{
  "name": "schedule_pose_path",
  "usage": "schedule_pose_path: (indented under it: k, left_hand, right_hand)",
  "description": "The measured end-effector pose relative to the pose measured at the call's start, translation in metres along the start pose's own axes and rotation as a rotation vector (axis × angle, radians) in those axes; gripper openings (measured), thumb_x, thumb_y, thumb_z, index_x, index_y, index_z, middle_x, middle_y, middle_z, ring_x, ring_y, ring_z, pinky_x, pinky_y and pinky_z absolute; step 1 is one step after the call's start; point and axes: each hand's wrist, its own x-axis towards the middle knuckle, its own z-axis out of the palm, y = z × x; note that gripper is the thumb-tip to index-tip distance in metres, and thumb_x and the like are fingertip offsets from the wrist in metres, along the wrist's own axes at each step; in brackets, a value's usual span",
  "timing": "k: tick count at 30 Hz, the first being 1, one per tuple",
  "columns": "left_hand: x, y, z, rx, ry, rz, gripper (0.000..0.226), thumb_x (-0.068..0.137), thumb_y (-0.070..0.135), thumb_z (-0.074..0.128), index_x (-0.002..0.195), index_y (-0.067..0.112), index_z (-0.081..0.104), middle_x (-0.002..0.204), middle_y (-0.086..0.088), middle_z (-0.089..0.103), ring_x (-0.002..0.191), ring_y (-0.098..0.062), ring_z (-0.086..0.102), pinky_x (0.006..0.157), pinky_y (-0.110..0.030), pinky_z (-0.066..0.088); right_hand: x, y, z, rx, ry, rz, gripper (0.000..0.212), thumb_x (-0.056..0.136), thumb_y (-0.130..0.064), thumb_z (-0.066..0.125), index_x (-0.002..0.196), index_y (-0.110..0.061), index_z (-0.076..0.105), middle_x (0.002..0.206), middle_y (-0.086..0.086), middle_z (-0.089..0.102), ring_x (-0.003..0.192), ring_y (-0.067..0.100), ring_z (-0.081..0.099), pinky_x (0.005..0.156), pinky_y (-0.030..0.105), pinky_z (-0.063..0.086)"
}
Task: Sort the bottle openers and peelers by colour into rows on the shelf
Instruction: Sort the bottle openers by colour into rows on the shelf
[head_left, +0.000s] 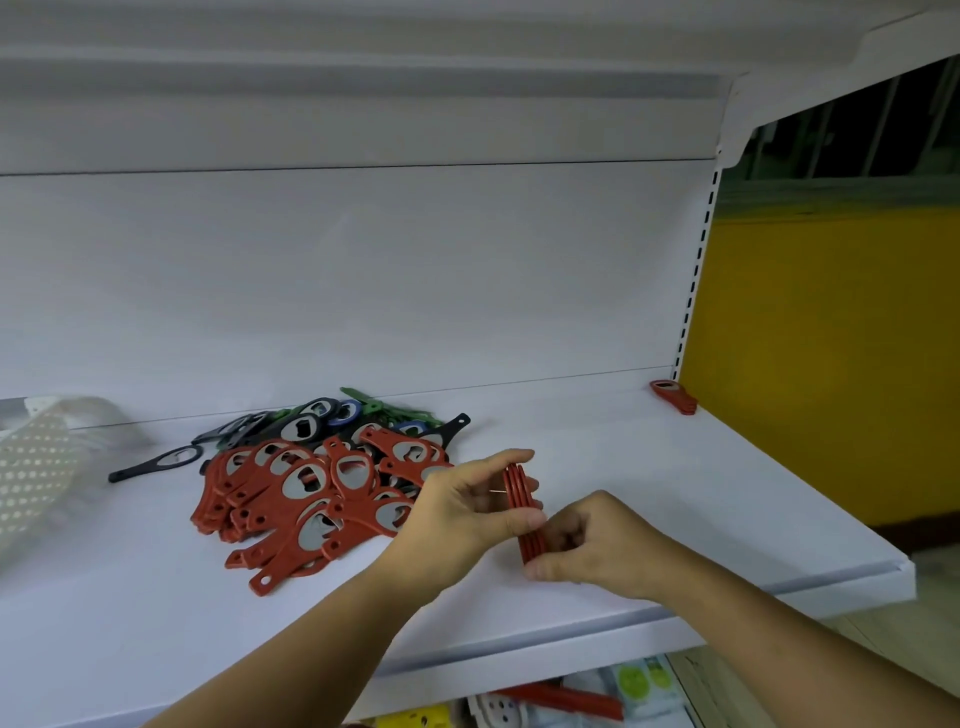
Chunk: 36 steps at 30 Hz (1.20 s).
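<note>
Over the white metal shelf (675, 493), right of the mixed heap (322, 483): gripping an edge-on stack of flat red plastic bottle openers (515, 483), left hand (467, 509) high, right hand (597, 540) low. Likely light, stiff, slippy; squeeze across faces.

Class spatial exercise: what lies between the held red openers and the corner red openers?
Only bare shelf separates held red openers from corner red openers, head view.

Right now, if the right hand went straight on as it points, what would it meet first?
The left hand, gripping the same red openers; beyond it, probably the pile.
</note>
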Motion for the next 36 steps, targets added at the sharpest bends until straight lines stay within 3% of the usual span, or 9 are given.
schedule_pose_path:
  k: [6,9,12,15,17,19,22,27,36]
  left_hand:
    - [0.021,0.0,0.021,-0.114,-0.054,-0.003,0.047,0.061,0.004,0.075,0.105,0.018,0.069,0.097,-0.013,0.071,0.092,-0.032,0.07,0.083,-0.04,0.057]
    - [0.038,-0.005,0.036,-0.207,-0.05,-0.019,0.05,0.063,0.0,0.074,0.109,0.016,0.067,0.099,-0.013,0.071,0.094,-0.031,0.069,0.082,-0.038,0.057]
    - [0.061,-0.01,0.051,-0.154,-0.092,-0.054,0.067,0.063,0.016,0.075,0.127,0.024,0.057,0.109,-0.006,0.07,0.103,-0.02,0.067,0.089,-0.03,0.054]
    - [0.084,-0.021,0.055,0.067,-0.197,-0.173,0.083,0.068,0.045,0.072,0.142,0.035,0.035,0.129,0.006,0.059,0.117,-0.012,0.058,0.102,-0.028,0.043]
    - [0.092,-0.032,0.055,0.206,-0.174,-0.235,0.07,0.078,0.045,0.071,0.14,0.028,0.042,0.124,0.009,0.062,0.111,-0.008,0.059,0.1,-0.025,0.044]
    - [0.098,-0.045,0.053,0.119,-0.091,-0.25,0.048,0.085,0.026,0.07,0.129,0.015,0.056,0.105,-0.001,0.071,0.097,-0.011,0.065,0.094,-0.028,0.051]
    - [0.1,-0.052,0.048,-0.054,-0.042,-0.251,0.02,0.09,0.007,0.06,0.11,0.009,0.066,0.092,-0.012,0.073,0.086,-0.022,0.068,0.084,-0.028,0.056]
    - [0.104,-0.054,0.045,-0.109,-0.071,-0.251,0.016,0.092,0.009,0.056,0.102,0.007,0.069,0.088,-0.016,0.072,0.081,-0.024,0.067,0.076,-0.03,0.057]
    - [0.103,-0.053,0.049,0.015,-0.155,-0.234,0.015,0.092,0.011,0.057,0.101,0.01,0.069,0.084,-0.012,0.072,0.076,-0.016,0.067,0.077,-0.026,0.056]
  right_hand:
    - [-0.007,0.005,-0.023,0.007,0.051,0.052,0.012,0.066,-0.035,0.082,0.063,-0.026,0.075,0.059,0.003,0.059,0.06,0.014,0.048,0.06,0.031,0.039]
    - [-0.013,0.007,-0.042,-0.002,0.132,0.087,0.008,0.071,-0.029,0.081,0.068,-0.022,0.077,0.07,0.01,0.071,0.066,0.015,0.06,0.068,0.031,0.046]
    - [-0.013,0.011,-0.066,-0.044,0.208,0.194,0.009,0.073,-0.022,0.08,0.066,-0.017,0.076,0.069,0.001,0.074,0.069,0.01,0.068,0.072,0.023,0.051]
    - [-0.009,0.024,-0.099,-0.153,0.306,0.333,0.015,0.066,-0.026,0.081,0.065,-0.012,0.077,0.07,0.009,0.073,0.066,0.014,0.063,0.064,0.025,0.045]
    - [-0.005,0.035,-0.125,-0.258,0.372,0.453,0.021,0.064,-0.027,0.082,0.063,-0.007,0.074,0.056,0.004,0.063,0.051,0.009,0.054,0.05,0.017,0.037]
    - [-0.002,0.042,-0.152,-0.361,0.428,0.574,0.028,0.065,-0.026,0.082,0.06,-0.005,0.065,0.05,0.0,0.05,0.04,0.006,0.044,0.04,0.016,0.029]
    - [0.007,0.054,-0.184,-0.49,0.439,0.697,0.032,0.066,-0.027,0.082,0.06,-0.009,0.057,0.058,0.002,0.052,0.05,0.01,0.049,0.045,0.019,0.034]
    - [0.035,0.06,-0.205,-0.628,0.379,0.805,0.032,0.064,-0.027,0.083,0.066,-0.008,0.056,0.058,0.004,0.048,0.05,0.015,0.044,0.047,0.024,0.031]
    - [0.063,0.066,-0.209,-0.744,0.255,0.857,0.043,0.07,-0.028,0.08,0.054,-0.009,0.046,0.048,0.004,0.043,0.041,0.015,0.036,0.045,0.022,0.029]
